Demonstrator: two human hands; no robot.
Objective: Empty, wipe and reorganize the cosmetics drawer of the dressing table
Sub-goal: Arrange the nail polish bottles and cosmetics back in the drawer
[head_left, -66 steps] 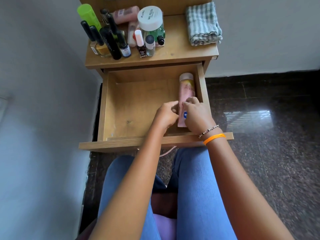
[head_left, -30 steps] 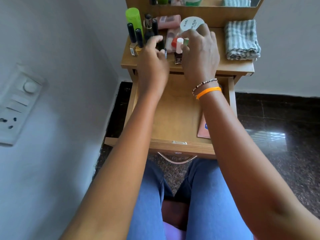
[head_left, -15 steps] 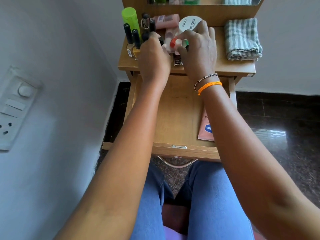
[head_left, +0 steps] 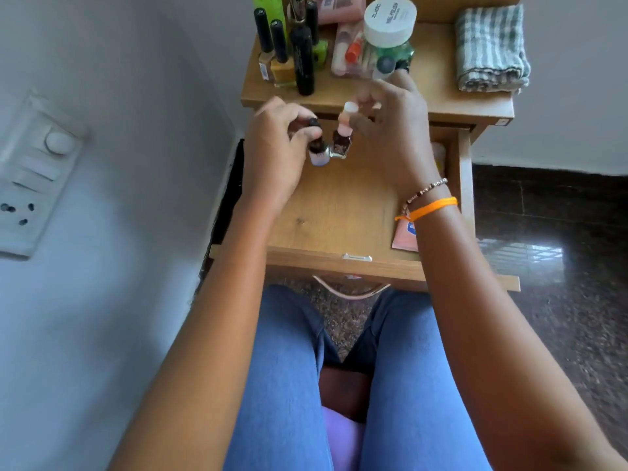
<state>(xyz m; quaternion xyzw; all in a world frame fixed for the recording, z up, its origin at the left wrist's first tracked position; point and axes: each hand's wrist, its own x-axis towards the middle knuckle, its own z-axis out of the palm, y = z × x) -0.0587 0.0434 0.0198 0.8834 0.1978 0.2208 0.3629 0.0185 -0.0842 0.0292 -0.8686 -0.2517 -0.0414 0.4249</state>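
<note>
The wooden drawer [head_left: 339, 212] of the dressing table stands pulled out over my knees. My left hand [head_left: 275, 154] holds a small dark-capped bottle [head_left: 317, 153] above the drawer's back part. My right hand [head_left: 394, 130] grips the pale cap of a nail polish bottle [head_left: 341, 144] right beside it. Both bottles hang upright, blurred by motion. A pink tube [head_left: 406, 237] lies along the drawer's right side, mostly hidden under my right wrist.
The table top [head_left: 435, 96] holds several upright bottles, a black mascara tube [head_left: 302, 59], a white-lidded jar [head_left: 389, 20] and a folded striped cloth [head_left: 491, 49]. A white wall with a switch plate [head_left: 30, 175] is at the left. Dark stone floor lies at the right.
Both hands have come back from the table top, each carrying a small bottle, and are now lower over the drawer. Earlier they had placed the pink tube in the drawer.
</note>
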